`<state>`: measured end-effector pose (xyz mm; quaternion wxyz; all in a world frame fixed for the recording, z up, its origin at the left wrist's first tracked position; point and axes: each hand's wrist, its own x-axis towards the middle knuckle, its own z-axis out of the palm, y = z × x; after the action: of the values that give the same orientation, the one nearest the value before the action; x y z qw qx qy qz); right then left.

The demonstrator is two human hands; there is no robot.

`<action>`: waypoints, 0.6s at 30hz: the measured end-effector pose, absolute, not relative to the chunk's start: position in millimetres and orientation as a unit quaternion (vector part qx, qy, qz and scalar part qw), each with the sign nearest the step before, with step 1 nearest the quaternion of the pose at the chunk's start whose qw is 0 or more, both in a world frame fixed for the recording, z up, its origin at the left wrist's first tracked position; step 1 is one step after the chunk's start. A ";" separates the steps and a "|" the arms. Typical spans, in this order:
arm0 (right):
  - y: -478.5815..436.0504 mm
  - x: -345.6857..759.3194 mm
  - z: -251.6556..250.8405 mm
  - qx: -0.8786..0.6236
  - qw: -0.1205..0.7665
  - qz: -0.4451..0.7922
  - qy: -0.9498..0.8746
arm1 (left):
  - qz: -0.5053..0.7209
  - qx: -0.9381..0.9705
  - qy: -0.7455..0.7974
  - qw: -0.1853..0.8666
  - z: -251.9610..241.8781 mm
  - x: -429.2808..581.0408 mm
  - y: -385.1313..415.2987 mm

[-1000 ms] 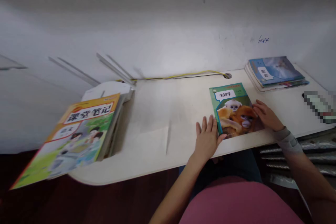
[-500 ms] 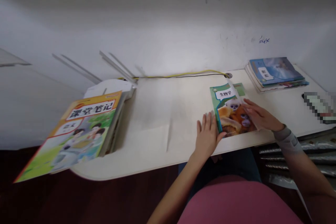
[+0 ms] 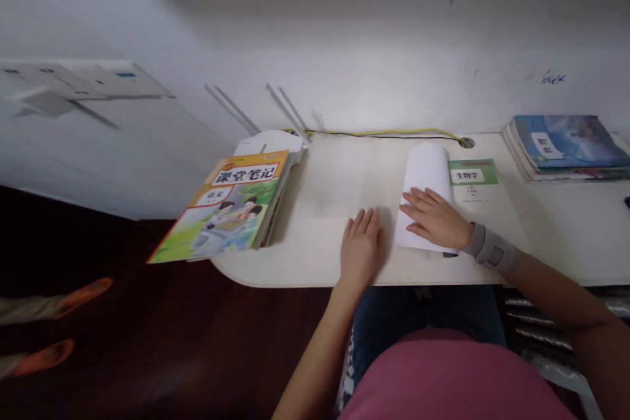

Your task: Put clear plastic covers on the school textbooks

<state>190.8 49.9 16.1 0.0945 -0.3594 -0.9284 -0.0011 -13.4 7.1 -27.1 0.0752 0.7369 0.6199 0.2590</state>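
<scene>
A biology textbook lies on the white desk in front of me, its cover turned over to the left. The cover's white inner side faces up, and the title page shows on the right. My right hand rests flat on that white side with fingers stretched, a grey band on its wrist. Left of the book, my left hand lies on the bare desk top, fingers extended and apart from the book.
A stack of books topped by a yellow-green notebook overhangs the desk's left end beside a white router. More books are stacked at the right. A yellow cable runs along the wall. Another person's orange shoes show at lower left.
The textbook's monkey cover has been opened to the left, and my right hand has moved across onto its inside. My left hand has come off the book's edge. The view has swung left.
</scene>
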 end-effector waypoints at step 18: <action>49.6 193.3 6.0 -0.411 -0.006 -0.054 -0.910 | 0.161 0.751 0.641 -0.011 -39.1 -32.8 4.5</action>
<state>193.3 49.6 6.0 -0.0055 -0.4110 -0.9100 -0.0540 -32.8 4.5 -39.1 -0.0111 0.7508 0.6405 0.1607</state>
